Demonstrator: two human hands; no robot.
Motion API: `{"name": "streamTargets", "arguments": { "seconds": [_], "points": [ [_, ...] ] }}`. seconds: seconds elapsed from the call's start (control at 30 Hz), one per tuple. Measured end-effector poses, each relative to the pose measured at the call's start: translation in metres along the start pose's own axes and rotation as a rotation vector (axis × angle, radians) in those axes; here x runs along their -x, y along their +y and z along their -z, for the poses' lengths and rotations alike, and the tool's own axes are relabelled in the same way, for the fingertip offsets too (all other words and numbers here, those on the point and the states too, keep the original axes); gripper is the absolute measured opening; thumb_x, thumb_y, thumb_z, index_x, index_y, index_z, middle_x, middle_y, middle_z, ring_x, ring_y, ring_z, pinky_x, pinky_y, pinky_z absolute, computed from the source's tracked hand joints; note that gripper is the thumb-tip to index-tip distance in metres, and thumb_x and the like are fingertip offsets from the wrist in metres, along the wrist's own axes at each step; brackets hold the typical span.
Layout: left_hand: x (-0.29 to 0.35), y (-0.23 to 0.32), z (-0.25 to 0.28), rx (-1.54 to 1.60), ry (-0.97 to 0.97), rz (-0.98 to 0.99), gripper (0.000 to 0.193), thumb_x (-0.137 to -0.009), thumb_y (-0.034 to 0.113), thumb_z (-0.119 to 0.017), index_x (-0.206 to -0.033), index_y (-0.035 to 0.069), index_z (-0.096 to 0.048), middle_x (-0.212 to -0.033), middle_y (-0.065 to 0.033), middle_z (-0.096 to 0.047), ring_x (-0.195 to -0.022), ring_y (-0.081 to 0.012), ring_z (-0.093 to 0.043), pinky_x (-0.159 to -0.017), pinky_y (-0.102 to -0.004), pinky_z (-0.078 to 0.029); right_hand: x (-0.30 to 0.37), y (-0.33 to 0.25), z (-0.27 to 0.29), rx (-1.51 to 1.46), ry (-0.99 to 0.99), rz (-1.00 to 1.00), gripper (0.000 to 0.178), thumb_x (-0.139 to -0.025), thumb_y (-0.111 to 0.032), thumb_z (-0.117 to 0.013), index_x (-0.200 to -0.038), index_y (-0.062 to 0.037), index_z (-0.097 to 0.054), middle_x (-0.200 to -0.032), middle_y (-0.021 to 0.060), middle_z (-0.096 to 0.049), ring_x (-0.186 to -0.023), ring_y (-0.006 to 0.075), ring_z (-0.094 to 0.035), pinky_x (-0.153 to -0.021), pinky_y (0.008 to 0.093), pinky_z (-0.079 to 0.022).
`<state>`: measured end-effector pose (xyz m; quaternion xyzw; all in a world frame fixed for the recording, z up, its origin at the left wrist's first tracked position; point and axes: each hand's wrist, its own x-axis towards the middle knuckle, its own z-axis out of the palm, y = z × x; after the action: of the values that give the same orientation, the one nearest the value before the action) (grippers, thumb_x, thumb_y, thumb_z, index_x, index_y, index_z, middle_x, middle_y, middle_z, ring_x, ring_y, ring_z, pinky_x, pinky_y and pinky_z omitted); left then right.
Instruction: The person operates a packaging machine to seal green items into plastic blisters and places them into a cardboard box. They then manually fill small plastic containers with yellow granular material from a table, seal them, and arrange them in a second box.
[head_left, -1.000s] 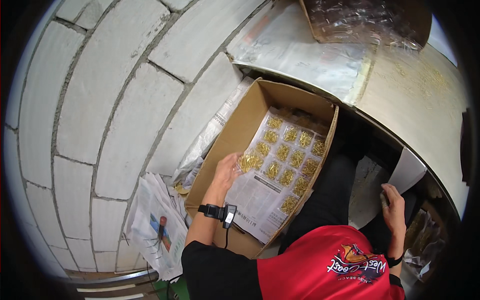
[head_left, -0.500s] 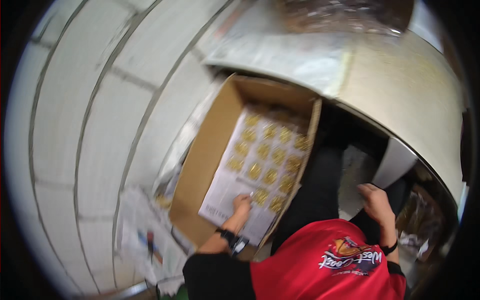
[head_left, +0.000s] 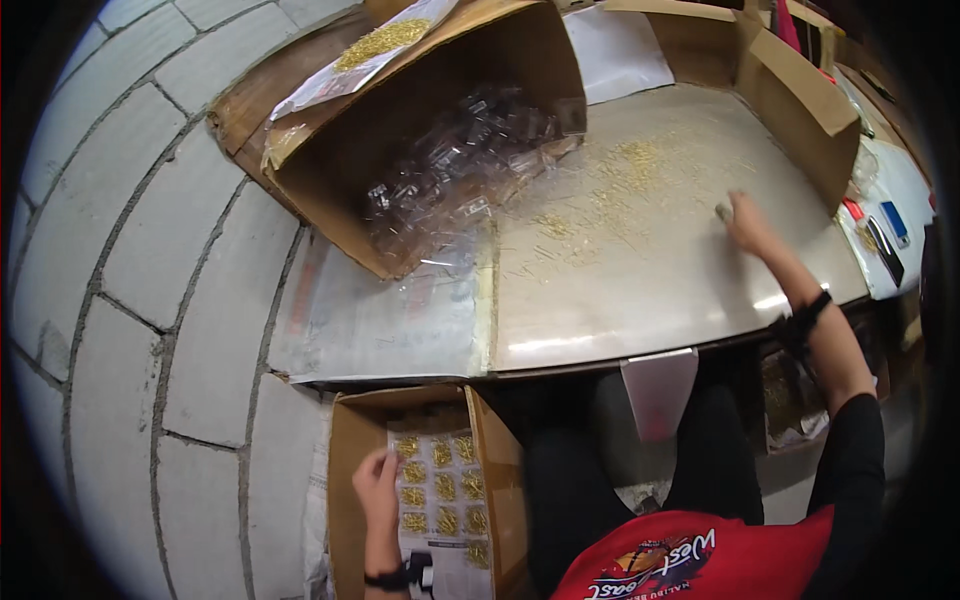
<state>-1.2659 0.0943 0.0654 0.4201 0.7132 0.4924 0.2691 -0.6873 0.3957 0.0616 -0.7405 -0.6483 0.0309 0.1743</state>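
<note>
My left hand is inside a cardboard box at the lower left, its fingers closed at the left edge of rows of small clear packets. Thin gold-coloured pins fill these packets, which lie on a printed white sheet. Whatever the left fingertips pinch is too small to make out. Over the right part of the worktable, my right hand is closed, with a small greyish bit at its fingertips that I cannot identify. Loose gold-coloured pins are scattered to its left.
A large cardboard box on its side holds clear plastic cases. Above it, a white sheet carries a gold heap. Cardboard walls border the far right. A blue item and a black one lie at the right edge.
The view has shifted so the worktable shows. My right hand has gone from near my lap to over the tabletop. My left hand has moved to the packets' left edge.
</note>
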Motion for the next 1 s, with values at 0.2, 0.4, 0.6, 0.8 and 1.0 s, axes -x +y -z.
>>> {"name": "streamTargets", "arguments": {
  "seconds": [0.2, 0.4, 0.6, 0.8, 1.0],
  "points": [
    [-0.165, 0.041, -0.129, 0.016, 0.094, -0.152, 0.019, -0.082, 0.014, -0.062, -0.085, -0.004, -0.062, -0.073, -0.0081, -0.063, -0.064, -0.0123, -0.056, -0.058, -0.0246, -0.045, -0.050, -0.081, -0.024, 0.211, -0.316, -0.168, 0.069, -0.086, -0.060, -0.039, -0.138, -0.0136, -0.031, -0.139, 0.0282, -0.026, -0.122, 0.0554, -0.028, -0.096, 0.0607, -0.033],
    [-0.236, 0.028, -0.149, -0.663, 0.617, -0.202, 0.028, -0.073, 0.022, -0.065, -0.083, -0.003, -0.065, -0.089, -0.0197, -0.064, -0.082, -0.0366, -0.061, -0.071, -0.0429, -0.047, 0.029, -0.148, -0.048, 0.222, -0.322, 0.325, 0.065, -0.089, -0.047, -0.041, -0.137, -0.0053, -0.029, -0.139, 0.0299, -0.025, -0.126, 0.0519, -0.023, -0.100, 0.0573, -0.029],
    [-0.278, -0.038, -0.116, -0.335, 0.327, 0.021, 0.023, -0.070, 0.017, -0.063, -0.077, -0.004, -0.065, -0.082, -0.0198, -0.064, -0.066, -0.0321, -0.064, -0.058, -0.0397, -0.050, 0.058, -0.113, -0.017, -0.308, -0.493, 0.534, 0.060, -0.090, -0.035, -0.044, -0.134, 0.0021, -0.030, -0.141, 0.0271, -0.024, -0.130, 0.0401, -0.026, -0.106, 0.0446, -0.027],
    [-0.177, 0.041, -0.147, 0.327, 0.342, 0.086, 0.019, -0.074, 0.002, -0.055, -0.093, -0.002, -0.055, -0.073, -0.0112, -0.060, -0.051, -0.0186, -0.058, -0.041, -0.0260, -0.044, 0.042, -0.126, -0.054, -0.176, -0.186, 0.408, 0.062, -0.092, -0.041, -0.039, -0.136, -0.0001, -0.027, -0.143, 0.0240, -0.022, -0.135, 0.0355, -0.019, -0.110, 0.0432, -0.018],
    [-0.055, 0.058, -0.198, 0.638, -0.026, 0.106, 0.026, -0.082, 0.004, -0.053, -0.108, 0.002, -0.055, -0.077, -0.0033, -0.055, -0.062, -0.0132, -0.057, -0.050, -0.0248, -0.049, 0.058, -0.139, -0.046, 0.070, -0.323, 0.569, 0.070, -0.092, -0.051, -0.031, -0.141, -0.0028, -0.018, -0.149, 0.0172, -0.013, -0.138, 0.0324, -0.010, -0.110, 0.0499, -0.013]
  ]
}}
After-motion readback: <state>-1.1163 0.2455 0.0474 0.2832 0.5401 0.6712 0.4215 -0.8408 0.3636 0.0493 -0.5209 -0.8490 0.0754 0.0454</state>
